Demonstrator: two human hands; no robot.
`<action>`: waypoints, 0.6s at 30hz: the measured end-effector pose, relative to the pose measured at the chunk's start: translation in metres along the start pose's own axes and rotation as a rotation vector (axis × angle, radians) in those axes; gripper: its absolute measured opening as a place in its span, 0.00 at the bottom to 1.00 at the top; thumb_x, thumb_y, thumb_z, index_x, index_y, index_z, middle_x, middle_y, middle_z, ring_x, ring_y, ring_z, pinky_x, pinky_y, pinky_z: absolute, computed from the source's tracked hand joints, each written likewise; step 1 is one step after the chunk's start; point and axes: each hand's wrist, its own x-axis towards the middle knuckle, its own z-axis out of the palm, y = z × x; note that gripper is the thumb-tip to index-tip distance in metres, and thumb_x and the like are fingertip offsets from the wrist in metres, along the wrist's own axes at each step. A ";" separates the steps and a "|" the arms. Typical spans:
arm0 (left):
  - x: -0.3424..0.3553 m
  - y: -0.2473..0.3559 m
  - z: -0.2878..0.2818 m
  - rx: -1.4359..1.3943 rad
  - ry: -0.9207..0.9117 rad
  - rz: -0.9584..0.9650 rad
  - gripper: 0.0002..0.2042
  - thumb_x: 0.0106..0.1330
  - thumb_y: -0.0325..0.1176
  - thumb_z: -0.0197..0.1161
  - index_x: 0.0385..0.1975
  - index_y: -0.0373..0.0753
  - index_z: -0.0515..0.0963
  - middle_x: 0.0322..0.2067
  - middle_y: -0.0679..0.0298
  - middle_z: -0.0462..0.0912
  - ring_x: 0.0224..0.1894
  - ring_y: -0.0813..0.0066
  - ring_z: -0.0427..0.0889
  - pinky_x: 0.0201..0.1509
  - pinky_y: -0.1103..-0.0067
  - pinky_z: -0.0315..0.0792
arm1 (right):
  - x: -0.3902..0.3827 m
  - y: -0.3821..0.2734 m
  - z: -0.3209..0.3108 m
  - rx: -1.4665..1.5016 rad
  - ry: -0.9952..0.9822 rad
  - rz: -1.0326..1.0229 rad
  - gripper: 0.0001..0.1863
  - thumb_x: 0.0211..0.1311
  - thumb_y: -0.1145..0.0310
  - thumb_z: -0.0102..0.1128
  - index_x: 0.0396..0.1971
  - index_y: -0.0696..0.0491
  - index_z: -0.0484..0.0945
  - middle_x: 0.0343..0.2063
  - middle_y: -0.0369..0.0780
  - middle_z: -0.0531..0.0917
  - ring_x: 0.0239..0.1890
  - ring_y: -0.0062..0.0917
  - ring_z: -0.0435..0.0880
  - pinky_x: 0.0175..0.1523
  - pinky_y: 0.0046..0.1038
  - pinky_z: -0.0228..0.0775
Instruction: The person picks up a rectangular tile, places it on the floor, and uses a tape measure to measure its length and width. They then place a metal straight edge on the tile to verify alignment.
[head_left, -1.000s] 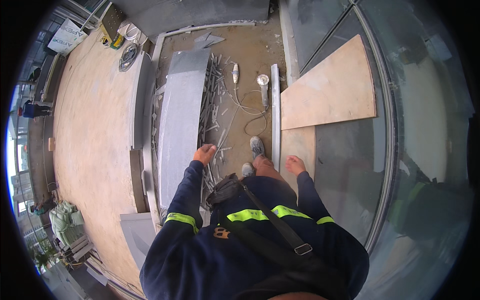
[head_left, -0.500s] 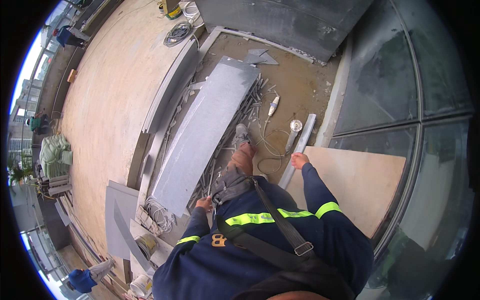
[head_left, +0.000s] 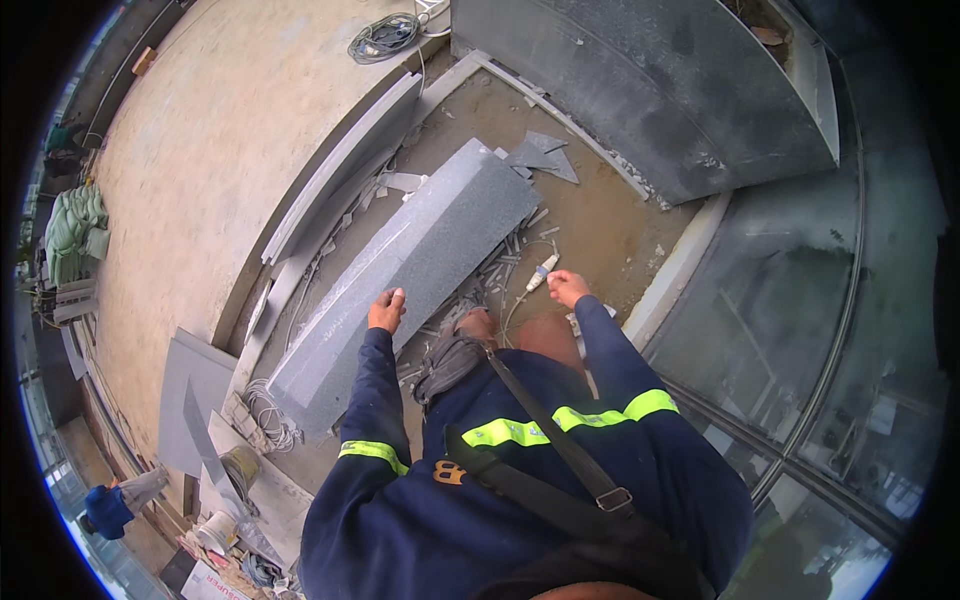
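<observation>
My left hand [head_left: 386, 311] is raised over the near edge of a long grey stone slab [head_left: 410, 270], its fingers curled in and nothing visible in them. My right hand [head_left: 568, 288], also closed with nothing visible in it, hovers beside a white cable connector [head_left: 543, 272]; I see no sure contact between them. Thin grey offcuts [head_left: 497, 272] lie along the slab's right side. A pale tool part shows just below my right hand, mostly covered by my sleeve.
Broken slab pieces [head_left: 543, 155] lie beyond the slab's far end. A dark panelled wall [head_left: 610, 90] stands ahead, and glass panes [head_left: 760, 290] run along the right. Coiled cable [head_left: 384, 38] rests on the pale floor. Grey sheets [head_left: 187, 400] lean at the left, near a bucket [head_left: 240, 468].
My left hand has risen from my side to over the slab. My right hand has left the long grey strip and moved forward to near the connector. The view has turned.
</observation>
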 end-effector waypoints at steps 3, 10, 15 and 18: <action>0.031 0.071 0.013 -0.118 -0.008 0.041 0.31 0.73 0.57 0.62 0.64 0.36 0.77 0.52 0.58 0.86 0.47 0.66 0.89 0.43 0.72 0.80 | 0.048 -0.070 -0.019 0.007 -0.010 -0.114 0.11 0.68 0.62 0.66 0.42 0.52 0.86 0.28 0.31 0.85 0.27 0.17 0.83 0.38 0.26 0.77; 0.059 0.061 0.062 -0.445 0.047 -0.308 0.34 0.74 0.58 0.60 0.69 0.38 0.70 0.59 0.55 0.83 0.53 0.57 0.86 0.50 0.63 0.81 | 0.197 -0.131 -0.035 -0.369 -0.168 -0.056 0.10 0.68 0.65 0.65 0.43 0.54 0.85 0.33 0.33 0.85 0.31 0.17 0.82 0.40 0.23 0.78; 0.071 0.061 0.116 -0.478 0.060 -0.411 0.35 0.72 0.60 0.61 0.72 0.42 0.68 0.64 0.57 0.79 0.61 0.56 0.81 0.54 0.59 0.80 | 0.326 -0.125 -0.030 -0.562 -0.278 -0.084 0.11 0.67 0.62 0.67 0.42 0.53 0.86 0.32 0.33 0.86 0.30 0.18 0.82 0.39 0.24 0.78; 0.068 0.095 0.148 -0.472 0.087 -0.533 0.38 0.71 0.61 0.62 0.75 0.46 0.64 0.68 0.56 0.75 0.68 0.53 0.74 0.62 0.55 0.75 | 0.382 -0.130 -0.022 -0.470 -0.411 0.072 0.15 0.67 0.58 0.68 0.44 0.54 0.85 0.34 0.37 0.88 0.34 0.22 0.85 0.42 0.28 0.79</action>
